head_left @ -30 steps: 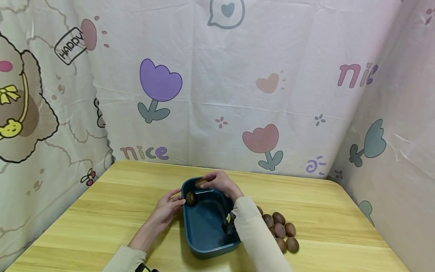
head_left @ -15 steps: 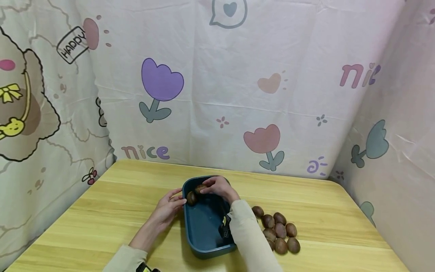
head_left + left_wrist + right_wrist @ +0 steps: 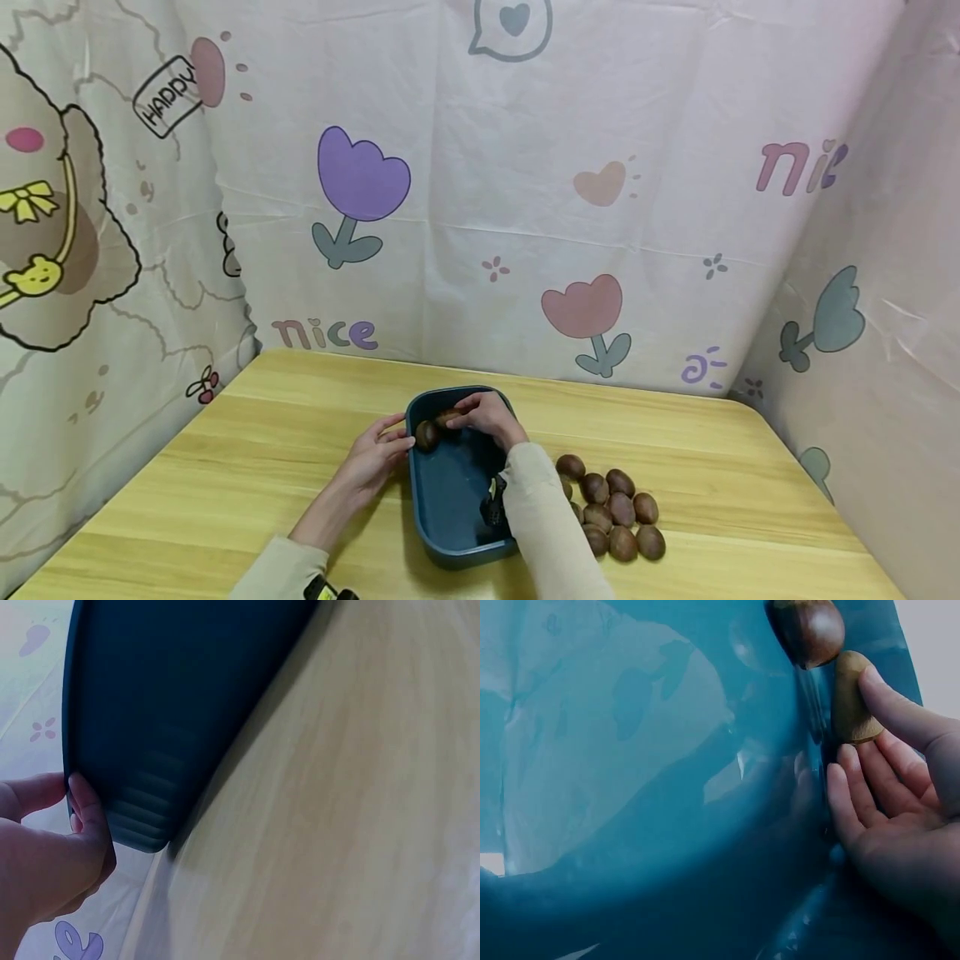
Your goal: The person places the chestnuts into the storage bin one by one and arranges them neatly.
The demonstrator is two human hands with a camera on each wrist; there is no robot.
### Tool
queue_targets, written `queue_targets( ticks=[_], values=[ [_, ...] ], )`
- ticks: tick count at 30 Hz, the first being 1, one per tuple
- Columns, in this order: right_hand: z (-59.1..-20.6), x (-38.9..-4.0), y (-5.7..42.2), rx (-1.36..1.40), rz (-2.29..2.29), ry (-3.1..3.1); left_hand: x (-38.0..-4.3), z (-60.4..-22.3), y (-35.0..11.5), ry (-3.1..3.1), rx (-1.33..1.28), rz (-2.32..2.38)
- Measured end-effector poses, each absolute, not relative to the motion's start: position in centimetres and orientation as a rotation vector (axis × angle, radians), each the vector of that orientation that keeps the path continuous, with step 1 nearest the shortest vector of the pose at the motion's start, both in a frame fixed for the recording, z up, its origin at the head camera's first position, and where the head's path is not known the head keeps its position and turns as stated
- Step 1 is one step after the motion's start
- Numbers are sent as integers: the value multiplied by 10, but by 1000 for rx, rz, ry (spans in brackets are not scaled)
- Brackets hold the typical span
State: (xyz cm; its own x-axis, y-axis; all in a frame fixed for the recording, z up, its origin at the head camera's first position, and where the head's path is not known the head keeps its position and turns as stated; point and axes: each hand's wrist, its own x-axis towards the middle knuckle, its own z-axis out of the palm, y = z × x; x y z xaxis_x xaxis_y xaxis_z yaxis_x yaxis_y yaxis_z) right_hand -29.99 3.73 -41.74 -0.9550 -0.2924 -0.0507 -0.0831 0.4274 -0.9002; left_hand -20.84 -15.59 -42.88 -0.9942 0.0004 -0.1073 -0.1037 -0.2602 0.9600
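Note:
A deep dark-blue rectangular bin (image 3: pixel 450 492) stands on the table. At its left rim my left hand (image 3: pixel 369 460) grips the wall; in the left wrist view, the thumb and fingers of that hand (image 3: pixel 56 855) pinch the edge. Inside the bin's far end, my right hand (image 3: pixel 487 419) pinches a chestnut (image 3: pixel 448 418) between thumb and fingers. The right wrist view shows this chestnut (image 3: pixel 851 697) with its dull tan base outward. Another chestnut (image 3: pixel 427 436), glossy brown, lies right beside it in the far left corner.
Several loose chestnuts (image 3: pixel 621 509) lie clustered on the wooden table (image 3: pixel 720 467) right of the bin, partly hidden by the right sleeve (image 3: pixel 551 525). A patterned cloth (image 3: pixel 480 208) hangs behind and at both sides.
My right hand has lowered the chestnut from the far rim into the bin, towards the first chestnut. The right forearm has shifted left, uncovering more of the pile. The left hand keeps its hold.

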Motion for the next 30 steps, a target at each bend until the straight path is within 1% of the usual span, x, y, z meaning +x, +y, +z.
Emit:
queue_targets(
  ticks=[7,30],
  values=[
    [-419,-296,36,-279,-1644,2381,-209,-429,-156,1858,-128,2447],
    [-419,-294,36,-201,-1683,2357,-208,-429,-153,1854,-128,2466]
  ],
)
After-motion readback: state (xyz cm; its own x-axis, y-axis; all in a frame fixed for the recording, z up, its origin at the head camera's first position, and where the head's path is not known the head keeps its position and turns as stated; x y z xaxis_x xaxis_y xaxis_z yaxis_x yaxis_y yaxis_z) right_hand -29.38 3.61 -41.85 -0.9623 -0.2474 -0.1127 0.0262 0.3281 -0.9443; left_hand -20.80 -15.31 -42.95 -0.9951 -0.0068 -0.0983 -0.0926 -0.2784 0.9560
